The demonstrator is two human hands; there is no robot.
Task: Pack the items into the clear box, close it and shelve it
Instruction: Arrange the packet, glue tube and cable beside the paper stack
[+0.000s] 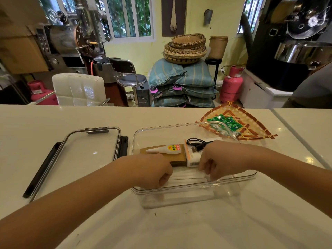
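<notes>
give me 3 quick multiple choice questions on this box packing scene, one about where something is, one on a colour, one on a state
1. Where does the glue tube lie?
A. in the woven tray
B. on the brown item inside the clear box
C. on the lid

2. What colour are the packets in the woven tray?
A. green
B. blue
C. red

3. What state is the clear box in?
A. closed, latched
B. open, lid beside it
C. tipped over

Answers:
1 B, the tube rests on the brown item within the box walls.
2 A, the packets look bright green.
3 B, the lid lies flat on the counter to the box's left, and both hands reach inside.
</notes>
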